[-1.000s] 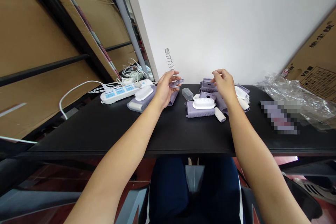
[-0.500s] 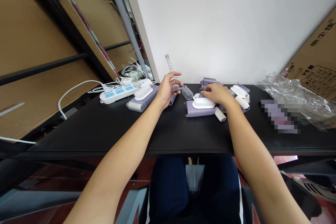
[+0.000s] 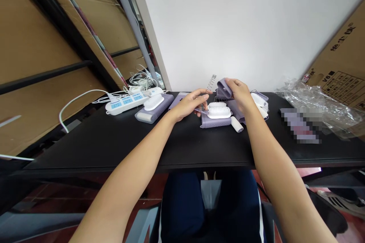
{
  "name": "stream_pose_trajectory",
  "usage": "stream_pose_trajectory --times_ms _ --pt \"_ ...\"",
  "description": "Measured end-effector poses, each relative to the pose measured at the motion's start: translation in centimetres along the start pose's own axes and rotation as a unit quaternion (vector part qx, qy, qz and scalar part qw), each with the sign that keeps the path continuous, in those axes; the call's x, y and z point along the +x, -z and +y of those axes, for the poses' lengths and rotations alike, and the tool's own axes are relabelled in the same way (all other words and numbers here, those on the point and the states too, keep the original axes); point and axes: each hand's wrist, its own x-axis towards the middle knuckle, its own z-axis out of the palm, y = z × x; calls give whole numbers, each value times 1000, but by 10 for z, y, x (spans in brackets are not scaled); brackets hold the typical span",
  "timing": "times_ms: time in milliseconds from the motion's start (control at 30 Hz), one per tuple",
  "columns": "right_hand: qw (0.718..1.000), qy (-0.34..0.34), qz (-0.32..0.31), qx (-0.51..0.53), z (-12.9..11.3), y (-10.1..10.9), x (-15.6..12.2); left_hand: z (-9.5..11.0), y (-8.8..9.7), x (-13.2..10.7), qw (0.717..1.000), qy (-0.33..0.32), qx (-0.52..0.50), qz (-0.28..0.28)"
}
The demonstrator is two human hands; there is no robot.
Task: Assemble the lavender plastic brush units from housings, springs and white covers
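Observation:
My left hand (image 3: 188,104) pinches a small clear plastic piece (image 3: 199,110) with a thin metal spring (image 3: 211,82) rising from it, just left of a white brush head (image 3: 218,110). That brush head lies on a purple case (image 3: 216,121) on the black table (image 3: 182,140). My right hand (image 3: 238,93) is closed round a purple cover part (image 3: 224,88), lifted above a heap of purple and white parts (image 3: 261,102) at the back. A white roller (image 3: 237,124) rests against the case.
A white power strip (image 3: 125,101) with cables lies at the back left, beside another purple case (image 3: 154,107) with a white piece on top. Crumpled clear plastic (image 3: 322,108) and a cardboard box (image 3: 342,72) are on the right. Cardboard sheets lean on a rack at left.
My left hand moved right with the clear piece and spring, down toward the brush head. My right hand dipped to the heap, then picked up the purple cover part and lifted it.

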Motion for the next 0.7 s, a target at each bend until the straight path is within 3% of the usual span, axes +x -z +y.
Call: stream_pose_trajectory --times_ms 133,400,700 --pt "987 -39 26 152 -6 -2 2 5 -5 -4 996 20 30 -76" --pt "986 -39 -18 161 -7 -10 -2 -3 -8 1 998 11 61 -11" --pt "986 -42 -23 158 -11 -12 -5 -7 -5 2 996 12 82 -20"
